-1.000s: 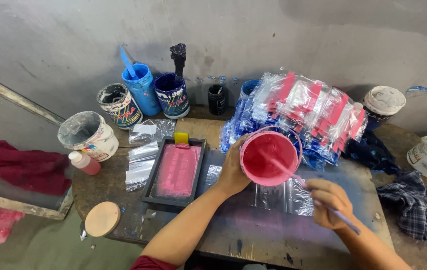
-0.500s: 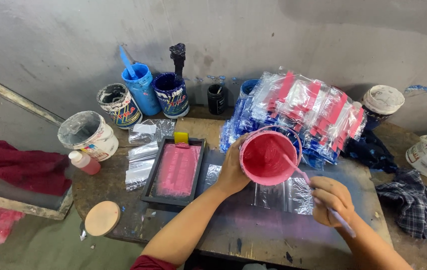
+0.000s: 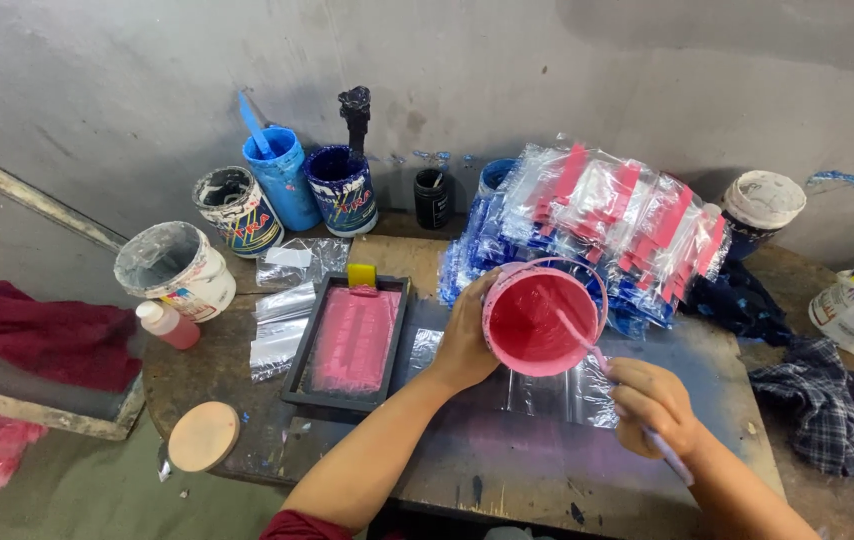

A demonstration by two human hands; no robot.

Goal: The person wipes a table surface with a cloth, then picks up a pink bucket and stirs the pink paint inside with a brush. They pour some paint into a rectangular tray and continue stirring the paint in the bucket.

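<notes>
My left hand [image 3: 467,335] grips the side of a pink paint tub [image 3: 539,320], tilted toward me above the table. My right hand [image 3: 652,405] holds a thin stick [image 3: 587,340] whose far end is dipped inside the tub's pink paint. Below the tub lies a clear plastic bag [image 3: 557,390] on the stained table [image 3: 447,470]. Left of my left hand sits a small black-framed printing screen [image 3: 349,340] coated in pink, with a yellow block at its top edge.
A heap of clear bags with red and blue strips [image 3: 607,225] lies behind the tub. Paint cans [image 3: 237,210] and blue tubs [image 3: 342,190] stand along the wall. A round lid [image 3: 204,436], small pink bottle [image 3: 169,325], checked cloth [image 3: 827,400] and wooden frame [image 3: 37,210] surround the table.
The stick in my right hand has shifted inside the tub, stirring the pink paint. The tub stays held in about the same place.
</notes>
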